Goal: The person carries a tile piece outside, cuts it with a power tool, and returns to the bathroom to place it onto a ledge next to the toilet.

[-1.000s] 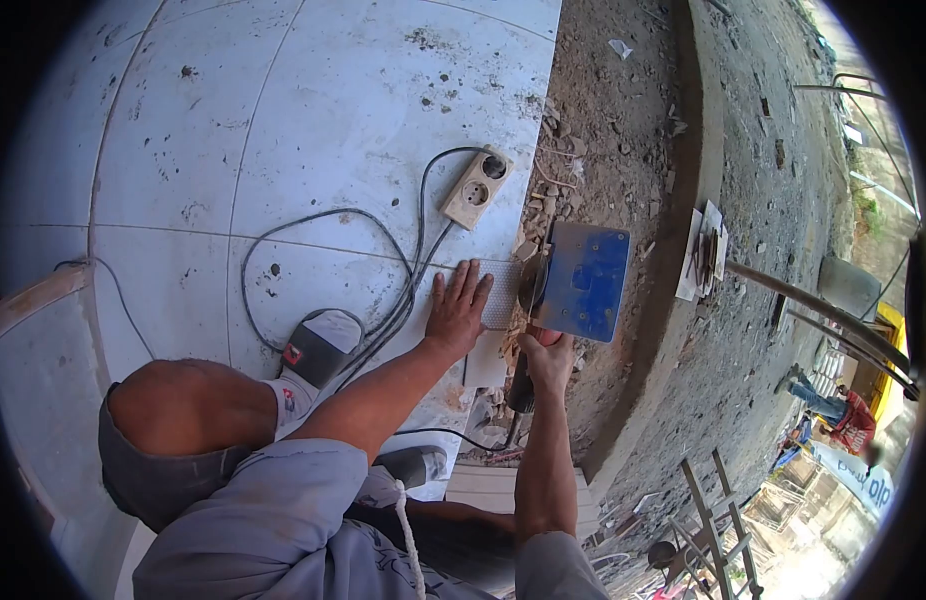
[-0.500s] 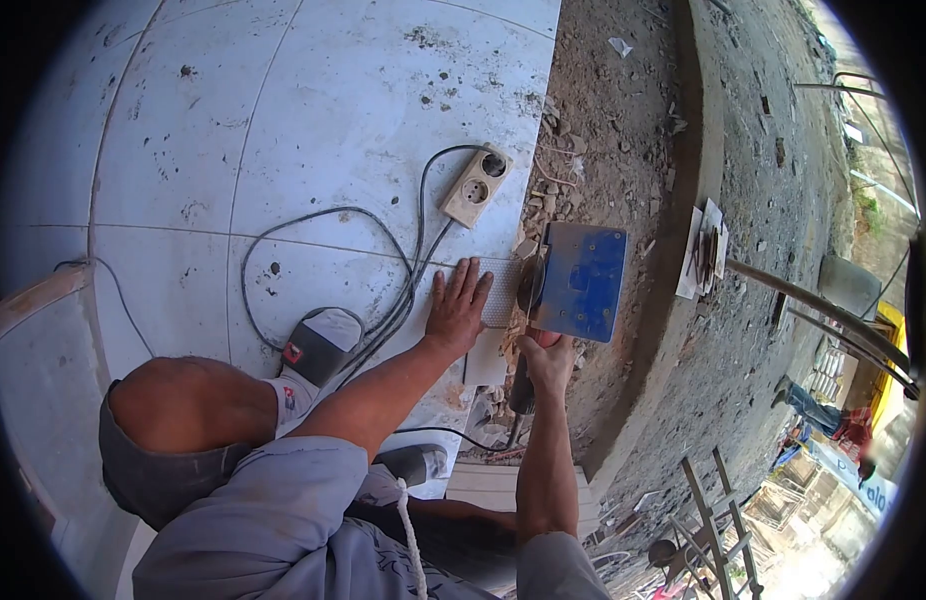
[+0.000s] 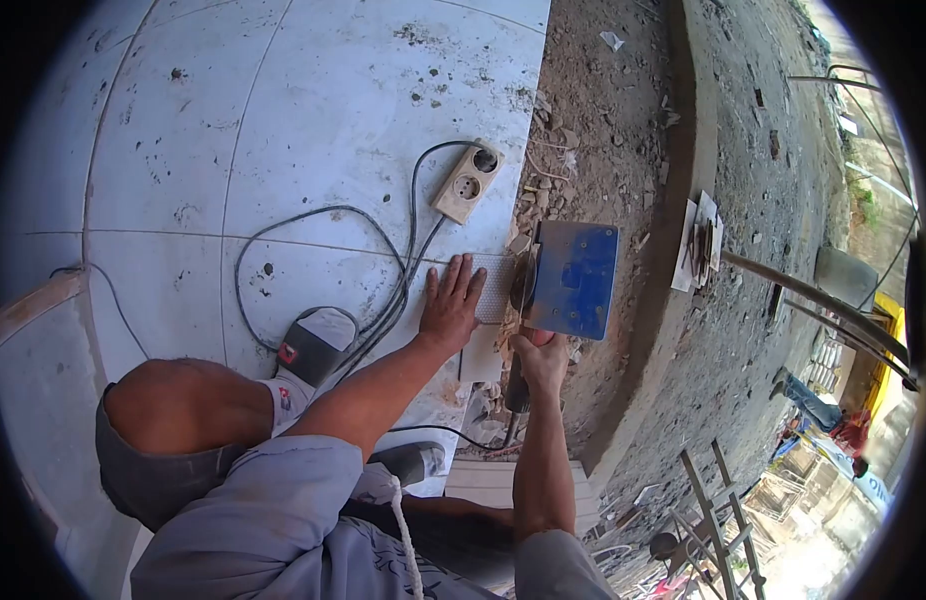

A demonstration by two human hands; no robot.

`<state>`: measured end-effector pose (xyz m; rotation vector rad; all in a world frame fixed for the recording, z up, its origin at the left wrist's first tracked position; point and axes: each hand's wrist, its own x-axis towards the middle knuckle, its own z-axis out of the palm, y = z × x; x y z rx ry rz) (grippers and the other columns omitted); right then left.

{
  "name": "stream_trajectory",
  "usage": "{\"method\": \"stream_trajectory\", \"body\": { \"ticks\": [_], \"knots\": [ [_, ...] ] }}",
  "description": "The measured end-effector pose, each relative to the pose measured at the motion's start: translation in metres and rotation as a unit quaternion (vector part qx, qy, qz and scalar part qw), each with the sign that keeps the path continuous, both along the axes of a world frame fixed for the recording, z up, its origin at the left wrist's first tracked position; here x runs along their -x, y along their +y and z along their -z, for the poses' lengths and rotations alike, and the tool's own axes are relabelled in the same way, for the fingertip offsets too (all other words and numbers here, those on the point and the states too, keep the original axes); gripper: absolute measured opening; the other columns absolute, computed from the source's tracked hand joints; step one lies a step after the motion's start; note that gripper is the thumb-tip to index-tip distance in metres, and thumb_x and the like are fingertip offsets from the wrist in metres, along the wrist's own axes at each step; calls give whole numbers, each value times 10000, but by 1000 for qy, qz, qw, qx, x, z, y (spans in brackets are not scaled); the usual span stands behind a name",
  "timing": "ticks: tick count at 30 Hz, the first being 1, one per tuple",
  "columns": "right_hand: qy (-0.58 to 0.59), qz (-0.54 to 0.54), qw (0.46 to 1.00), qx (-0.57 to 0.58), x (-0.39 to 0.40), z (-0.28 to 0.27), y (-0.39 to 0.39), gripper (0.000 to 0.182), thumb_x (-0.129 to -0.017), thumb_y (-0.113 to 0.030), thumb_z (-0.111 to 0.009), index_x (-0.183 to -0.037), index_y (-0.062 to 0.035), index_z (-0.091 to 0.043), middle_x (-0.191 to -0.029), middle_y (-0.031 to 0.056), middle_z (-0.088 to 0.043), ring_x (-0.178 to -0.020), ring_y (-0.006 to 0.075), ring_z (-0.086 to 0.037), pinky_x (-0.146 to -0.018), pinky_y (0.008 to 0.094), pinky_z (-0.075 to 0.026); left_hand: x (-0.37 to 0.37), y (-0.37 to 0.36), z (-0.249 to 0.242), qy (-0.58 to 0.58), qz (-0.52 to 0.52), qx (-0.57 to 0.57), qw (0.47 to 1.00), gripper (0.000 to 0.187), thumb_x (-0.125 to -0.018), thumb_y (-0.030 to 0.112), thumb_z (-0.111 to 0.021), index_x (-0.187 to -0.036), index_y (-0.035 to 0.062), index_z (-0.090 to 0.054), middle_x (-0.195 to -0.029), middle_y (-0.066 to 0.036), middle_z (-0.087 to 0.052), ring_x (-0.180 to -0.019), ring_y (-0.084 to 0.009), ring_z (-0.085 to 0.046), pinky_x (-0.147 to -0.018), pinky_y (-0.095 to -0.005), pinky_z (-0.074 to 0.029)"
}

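Note:
My left hand (image 3: 451, 310) lies with its fingers stretched over a small tile piece (image 3: 496, 290) with a textured grid face, at the edge of the white floor. Close by, my right hand (image 3: 543, 358) is wrapped round the handle of a hand-held tile cutter (image 3: 575, 280). The cutter's blue, worn base plate faces up toward me, and its blade side stands against the right end of the tile piece. Part of the cutter's body is hidden below the plate and my hand. A black cord runs from its rear end.
A two-socket extension block (image 3: 468, 182) with a plug in it and looped black cable (image 3: 328, 212) lies on the tiled floor (image 3: 313, 110). Rubble (image 3: 603, 130) fills the strip beside a concrete curb (image 3: 698, 120). Tile offcuts (image 3: 698, 245) are stacked there. Another person (image 3: 818, 410) is far right.
The whole view has shifted slightly. My left hand stays on the tile piece, and my right hand keeps its grip on the cutter at the tile's end.

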<state>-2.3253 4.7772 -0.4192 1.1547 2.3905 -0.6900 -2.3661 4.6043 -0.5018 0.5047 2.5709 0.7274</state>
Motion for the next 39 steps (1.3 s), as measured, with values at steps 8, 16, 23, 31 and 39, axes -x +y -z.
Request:
{"method": "stream_trajectory", "body": {
  "ticks": [8,16,23,31,39],
  "knots": [
    [5,30,999,-8,-3,1,-2,772,-628,-349,-770,-1287,-21,-540,-1097,250,-678,-973,382,-686,-871,427,-533,2,0,-2,-16,13,19,1000,955,-817,359,-774,-1567,103,-240,-1647,-174,-81,-1533,-335,-50,-1202,-608,-82],
    [2,9,1000,-8,-4,-8,-7,821,-646,-400,-762,-1333,-45,-488,-1114,288,-671,-1074,459,-636,-958,487,-480,3,1,-3,-26,14,25,999,979,-815,363,-776,-1576,111,-212,-1654,-168,-48,-1538,-327,-19,-1208,-598,-74],
    [-13,26,1000,-9,-9,-12,-9,809,-622,-371,-775,-1313,-31,-528,-1182,252,-653,-1090,405,-640,-970,443,-478,4,1,-5,-35,14,23,999,978,-817,362,-775,-1576,111,-211,-1655,-164,-48,-1539,-322,-18,-1209,-598,-67],
    [45,48,998,3,-36,10,2,742,-638,-311,-785,-1272,-16,-538,-1030,215,-678,-789,297,-695,-708,379,-559,3,1,0,-13,8,21,1000,996,-791,360,-792,-1571,111,-225,-1648,-178,-82,-1534,-337,-56,-1200,-617,-98],
    [-4,37,999,23,-17,-1,-1,876,-635,-424,-761,-1370,-54,-458,-1153,292,-658,-1117,459,-616,-990,478,-462,2,0,1,-12,9,22,1000,1000,-792,368,-789,-1573,115,-218,-1648,-175,-83,-1534,-336,-57,-1201,-613,-101]
  ]
}}
